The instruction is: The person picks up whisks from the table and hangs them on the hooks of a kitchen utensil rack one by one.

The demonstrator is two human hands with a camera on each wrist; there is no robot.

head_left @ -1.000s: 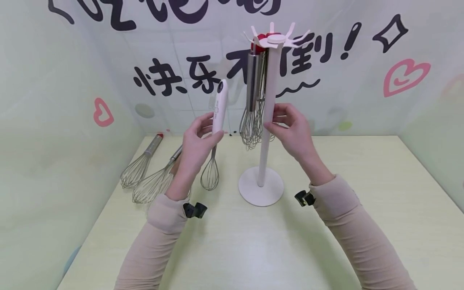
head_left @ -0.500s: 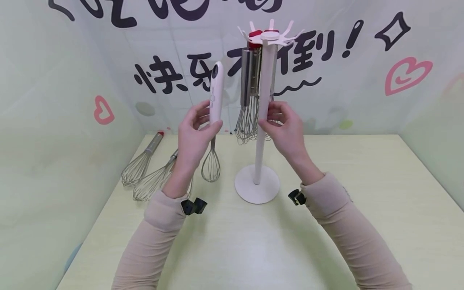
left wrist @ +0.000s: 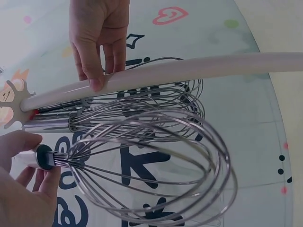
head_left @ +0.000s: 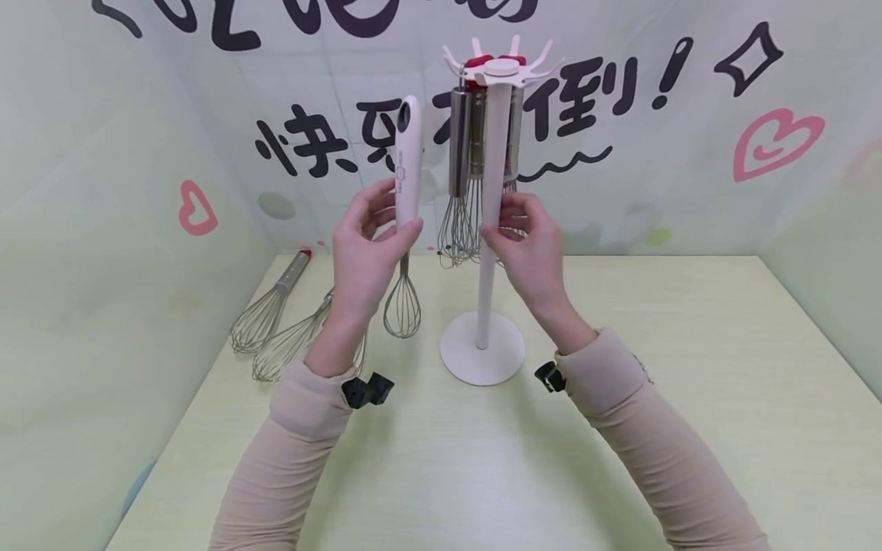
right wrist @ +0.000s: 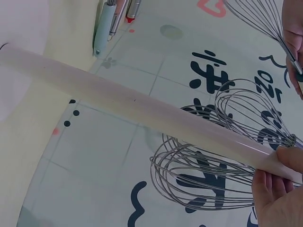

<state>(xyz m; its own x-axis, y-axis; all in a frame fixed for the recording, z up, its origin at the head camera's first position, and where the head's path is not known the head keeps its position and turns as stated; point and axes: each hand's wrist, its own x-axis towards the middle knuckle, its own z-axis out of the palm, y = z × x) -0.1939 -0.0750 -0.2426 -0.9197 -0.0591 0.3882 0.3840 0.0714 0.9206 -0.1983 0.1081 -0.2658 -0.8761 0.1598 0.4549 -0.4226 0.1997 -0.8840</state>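
Note:
In the head view my left hand grips a whisk by its smooth pale handle. That whisk is held upright, its wire loops pointing down, left of a white stand. My right hand holds the stand's pole between thumb and fingers, about halfway up. Several metal whisks hang from the hooks at the stand's top, partly hidden behind the pole. Seen from the left wrist, the held whisk's wires overlap the hanging ones. The right wrist view shows my thumb over the pole.
More whisks lie at the table's left side, partly behind my left forearm. The stand's round base is near the middle of the table. A lettered backdrop rises behind, with side walls left and right.
My left hand has raised the whisk and brought it slightly left. The stand, gripped by my right hand, has shifted a little left and its pole leans less.

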